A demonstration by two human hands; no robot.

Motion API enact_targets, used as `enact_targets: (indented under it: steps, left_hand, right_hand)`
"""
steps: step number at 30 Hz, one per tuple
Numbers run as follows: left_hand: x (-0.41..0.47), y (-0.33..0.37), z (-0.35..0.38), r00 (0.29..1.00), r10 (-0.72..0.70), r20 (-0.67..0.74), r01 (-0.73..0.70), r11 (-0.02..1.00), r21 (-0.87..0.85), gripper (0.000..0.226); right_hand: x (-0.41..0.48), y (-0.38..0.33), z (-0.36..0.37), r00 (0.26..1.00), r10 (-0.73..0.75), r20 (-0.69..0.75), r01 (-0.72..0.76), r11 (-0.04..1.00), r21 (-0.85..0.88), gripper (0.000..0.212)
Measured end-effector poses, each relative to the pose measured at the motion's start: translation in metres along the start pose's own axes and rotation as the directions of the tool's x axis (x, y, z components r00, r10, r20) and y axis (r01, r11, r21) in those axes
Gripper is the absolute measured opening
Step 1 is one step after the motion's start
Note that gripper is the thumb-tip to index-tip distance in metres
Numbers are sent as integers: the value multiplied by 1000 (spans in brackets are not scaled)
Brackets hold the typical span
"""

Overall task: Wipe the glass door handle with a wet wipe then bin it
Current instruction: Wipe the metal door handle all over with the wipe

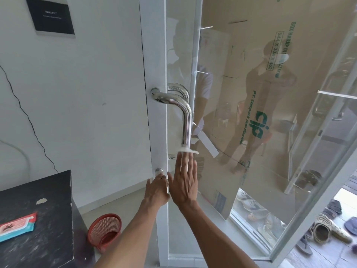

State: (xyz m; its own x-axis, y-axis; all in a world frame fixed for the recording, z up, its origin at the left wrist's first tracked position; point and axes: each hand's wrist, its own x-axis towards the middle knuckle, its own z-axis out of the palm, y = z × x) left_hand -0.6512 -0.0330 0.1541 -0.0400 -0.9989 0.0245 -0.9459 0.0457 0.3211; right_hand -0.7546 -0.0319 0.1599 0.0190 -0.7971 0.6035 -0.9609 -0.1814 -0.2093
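From the head view, a chrome door handle (pixel 186 120) runs down the white frame of a glass door (pixel 251 113), bending out from a round mount near the top. A white wet wipe (pixel 188 150) sits bunched on the handle low down, just past the fingertips of the right hand (pixel 184 182). That hand is flat and spread, fingers together and pointing up along the handle, back toward the camera; whether the fingertips actually touch the wipe cannot be told. The left hand (pixel 157 187) is just beside it, to the left, fingers curled loosely at the door frame by the lower round mount (pixel 159 171). Down left, a red mesh bin (pixel 105 232) stands on the floor, well apart from both hands. A wet wipe pack (pixel 16 227) lies on the dark surface (pixel 38 200) at far left.
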Motion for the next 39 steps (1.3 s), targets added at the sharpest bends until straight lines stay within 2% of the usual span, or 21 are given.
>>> enact_targets:
  steps: [3,6,9,11,14,17,19,21,24,28,30,33,35,37,39]
  left_hand:
    - [3,-1,-3,999,3,35,-4,1000,9,63]
    - [3,-4,-4,998,30,58,-31,999,28,57]
    - [2,-7,-5,999,19,49,-20,1000,20,68]
    - [3,-6,-7,998,11,64,-12,1000,16,75]
    - [3,-1,-10,998,-4,61,3,1000,27,75]
    - [4,1,-12,996,-31,88,28,999,30,78]
    - [2,3,-13,994,-34,101,30,999,42,78]
    - [2,4,-13,996,-33,87,30,999,41,75]
    - [-1,6,-15,994,-37,104,32,998,49,74]
    - [-1,6,-18,993,-29,111,22,998,59,73]
    - [-2,7,-18,993,-26,111,19,998,63,74]
    - [-8,9,-19,991,-33,133,27,999,47,77]
    - [-11,11,-22,986,-44,163,39,999,33,78]
    - [-12,12,-25,983,-52,176,47,998,29,75]
    - [-13,14,-27,982,-58,177,54,998,22,71]
  right_hand:
    - [10,-17,-3,995,96,0,-95,988,125,74]
    - [-7,-22,16,966,221,134,-251,925,285,63]
    - [-24,-14,29,902,355,246,-432,758,489,27]
    - [-32,-7,26,861,433,266,-495,597,631,16]
    - [-30,-1,6,801,514,306,-541,405,737,40]
    - [-3,-5,-14,801,521,295,-515,348,783,56]
    - [23,-9,-32,811,530,248,-446,285,849,50]
    - [45,-10,-42,787,569,237,-407,192,893,44]
    - [47,-4,-37,734,582,350,-471,65,880,48]
    - [10,13,-8,637,469,611,-695,8,719,63]
    - [3,15,-8,635,400,661,-726,18,687,66]
    - [9,16,-24,665,354,658,-723,83,686,65]
    - [24,13,-42,679,370,634,-714,130,688,73]
    - [44,7,-60,730,362,580,-662,161,732,84]
    - [67,2,-77,775,353,524,-601,156,784,82]
